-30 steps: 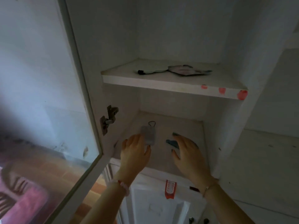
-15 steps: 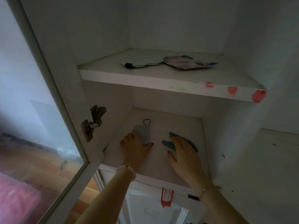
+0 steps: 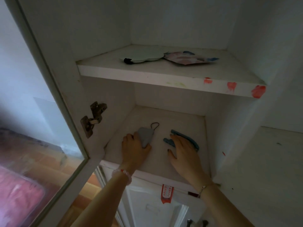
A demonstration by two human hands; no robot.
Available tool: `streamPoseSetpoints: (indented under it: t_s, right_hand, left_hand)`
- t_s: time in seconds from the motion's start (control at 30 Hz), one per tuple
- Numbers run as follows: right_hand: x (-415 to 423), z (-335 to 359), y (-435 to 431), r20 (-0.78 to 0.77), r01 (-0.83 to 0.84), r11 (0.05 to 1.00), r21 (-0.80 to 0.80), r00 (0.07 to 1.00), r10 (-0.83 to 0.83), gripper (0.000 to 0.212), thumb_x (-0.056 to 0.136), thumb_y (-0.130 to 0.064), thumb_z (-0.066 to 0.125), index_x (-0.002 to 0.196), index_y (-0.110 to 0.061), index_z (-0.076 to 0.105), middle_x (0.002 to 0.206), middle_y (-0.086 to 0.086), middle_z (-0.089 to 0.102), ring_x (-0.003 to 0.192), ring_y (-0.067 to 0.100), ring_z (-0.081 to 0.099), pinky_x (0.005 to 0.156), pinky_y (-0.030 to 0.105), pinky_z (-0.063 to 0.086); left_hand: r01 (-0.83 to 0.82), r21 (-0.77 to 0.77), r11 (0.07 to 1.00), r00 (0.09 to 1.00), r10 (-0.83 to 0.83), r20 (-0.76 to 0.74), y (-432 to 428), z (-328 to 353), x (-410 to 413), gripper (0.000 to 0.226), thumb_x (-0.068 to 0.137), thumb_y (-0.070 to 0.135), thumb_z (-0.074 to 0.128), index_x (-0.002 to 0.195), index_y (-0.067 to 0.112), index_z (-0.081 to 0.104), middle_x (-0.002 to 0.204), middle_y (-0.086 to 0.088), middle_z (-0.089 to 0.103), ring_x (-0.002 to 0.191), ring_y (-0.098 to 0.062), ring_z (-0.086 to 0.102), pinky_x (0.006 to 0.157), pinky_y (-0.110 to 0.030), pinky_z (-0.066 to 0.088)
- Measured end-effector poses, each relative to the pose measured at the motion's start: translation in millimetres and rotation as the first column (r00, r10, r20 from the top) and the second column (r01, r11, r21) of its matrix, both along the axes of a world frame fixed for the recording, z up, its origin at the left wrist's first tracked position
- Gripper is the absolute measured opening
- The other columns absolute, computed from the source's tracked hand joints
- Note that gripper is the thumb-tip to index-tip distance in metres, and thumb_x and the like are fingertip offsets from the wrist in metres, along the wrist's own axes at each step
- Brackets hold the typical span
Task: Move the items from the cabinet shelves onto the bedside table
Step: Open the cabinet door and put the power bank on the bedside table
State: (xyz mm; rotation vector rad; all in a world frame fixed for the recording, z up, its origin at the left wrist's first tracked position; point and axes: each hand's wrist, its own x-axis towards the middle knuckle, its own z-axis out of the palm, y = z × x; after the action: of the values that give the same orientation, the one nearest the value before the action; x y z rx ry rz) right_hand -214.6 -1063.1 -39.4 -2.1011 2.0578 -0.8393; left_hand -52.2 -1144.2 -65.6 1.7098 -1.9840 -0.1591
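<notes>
Two hands are in on the lower shelf [image 3: 159, 154]. Left hand [image 3: 134, 149] has its fingers curled round the near end of a grey pouch [image 3: 146, 136], thumb on one side, fingers on the other. The pouch sits toward the left of the lower shelf, with its dark cord loop [image 3: 155, 126] pointing at the shelf's back. Right hand [image 3: 185, 153] lies flat, fingers straight, on a blue thing [image 3: 168, 141] toward the right of that shelf, thumb spread wide, gripping nothing. Most of the blue thing is under the hand, so I can't tell what it is.

Only writing-ish bit is a red sticker [image 3: 166, 193] on the panel just below the lower shelf. It has white marks, way too small to read.

Above the lower shelf, on the upper shelf [image 3: 164, 77], a flat white thing [image 3: 141, 57] with a black tip and a pink-and-blue packet [image 3: 188, 58] lie touching. The packet's print is just blur. Both forearms get cut off at the bottom edge.
</notes>
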Motion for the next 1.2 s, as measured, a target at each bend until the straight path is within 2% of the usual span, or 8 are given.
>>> streamPoseSetpoints:
  t_s: [0.17,0.33,0.5,0.63,0.83,1.03,1.1,1.2]
  right_hand:
    - [8.7,1.8,7.8,0.08,0.002,1.0,0.028,0.997,-0.004,0.053,0.093,-0.03,0.05,0.142,-0.018,0.032,0.145,0.003,0.036,0.131,0.018,0.035,0.101,0.024,0.033]
    - [18.1,1.0,25.2,0.416,-0.019,0.997,0.07,0.909,-0.011,0.048,0.093,-0.025,0.051,0.139,-0.023,0.036,0.142,-0.003,0.04,0.127,0.011,0.038,0.097,0.019,0.031]
    - [38.8,-0.6,54.4,0.724,-0.124,0.98,0.155,0.689,-0.027,0.042,0.094,-0.023,0.047,0.136,-0.025,0.042,0.137,-0.011,0.043,0.126,0.006,0.039,0.1,0.022,0.031]
    - [50.5,4.9,74.1,0.92,-0.176,0.973,0.149,0.385,-0.071,0.023,0.094,-0.025,0.049,0.114,-0.03,0.058,0.116,-0.009,0.062,0.11,0.008,0.057,0.091,0.026,0.045]
    - [50.9,8.1,94.9,0.961,-0.176,0.945,0.274,0.025,-0.274,0.026,0.094,-0.03,0.044,0.1,-0.02,0.068,0.104,0.0,0.071,0.104,0.019,0.062,0.1,0.048,0.041]
    - [52.1,9.3,107.3,0.962,-0.18,0.948,0.261,-0.037,-0.272,0.033,0.096,-0.029,0.038,0.105,-0.012,0.064,0.099,0.005,0.071,0.091,0.02,0.066,0.103,0.053,0.035]
    - [55.8,6.9,111.4,0.966,-0.211,0.948,0.237,-0.051,-0.253,0.035,0.097,-0.028,0.037,0.11,-0.009,0.063,0.1,0.006,0.071,0.092,0.02,0.067,0.086,0.043,0.052]
    - [62.9,4.8,117.9,0.97,-0.256,0.941,0.224,-0.038,-0.241,0.031,0.097,-0.027,0.039,0.106,-0.012,0.064,0.101,0.006,0.071,0.094,0.018,0.067,0.077,0.028,0.051]
  left_hand:
    - [0.074,-0.05,0.996,0.992,-0.079,-0.099,32.5,-3.2,12.0,0.065,0.07,0.04,0.05,0.115,-0.005,0.054,0.092,-0.021,0.053,0.084,-0.036,0.048,0.071,-0.033,0.033]
    - [0.108,-0.208,0.972,0.978,-0.141,-0.155,72.5,-0.2,20.7,0.062,0.068,0.037,0.051,0.114,-0.005,0.054,0.088,-0.018,0.055,0.077,-0.033,0.051,0.066,-0.031,0.036]
    - [0.158,-0.24,0.958,0.961,-0.205,-0.184,110.9,0.0,26.8,0.066,0.07,0.039,0.053,0.124,0.002,0.046,0.1,-0.013,0.052,0.089,-0.023,0.045,0.072,-0.029,0.036]
    - [0.195,-0.257,0.947,0.943,-0.253,-0.217,136.6,1.6,27.2,0.068,0.07,0.041,0.054,0.125,0.002,0.045,0.101,-0.012,0.052,0.09,-0.015,0.039,0.073,-0.029,0.038]
    - [0.266,-0.242,0.933,0.928,-0.316,-0.197,153.0,-1.6,33.7,0.071,0.07,0.046,0.055,0.128,0.007,0.043,0.104,-0.009,0.052,0.09,-0.017,0.047,0.073,-0.029,0.042]
    - [0.282,-0.241,0.929,0.931,-0.326,-0.166,166.0,-3.2,49.3,0.074,0.067,0.051,0.057,0.129,0.013,0.041,0.109,-0.008,0.056,0.09,-0.019,0.052,0.068,-0.033,0.052]
    - [0.273,-0.223,0.936,0.939,-0.31,-0.149,173.8,-2.5,56.7,0.076,0.066,0.053,0.056,0.129,0.012,0.043,0.109,-0.007,0.058,0.089,-0.018,0.053,0.067,-0.029,0.05]
    - [0.227,-0.184,0.956,0.958,-0.253,-0.133,188.6,-1.9,68.0,0.079,0.066,0.056,0.055,0.129,0.009,0.048,0.11,-0.007,0.06,0.089,-0.022,0.057,0.066,-0.03,0.052]
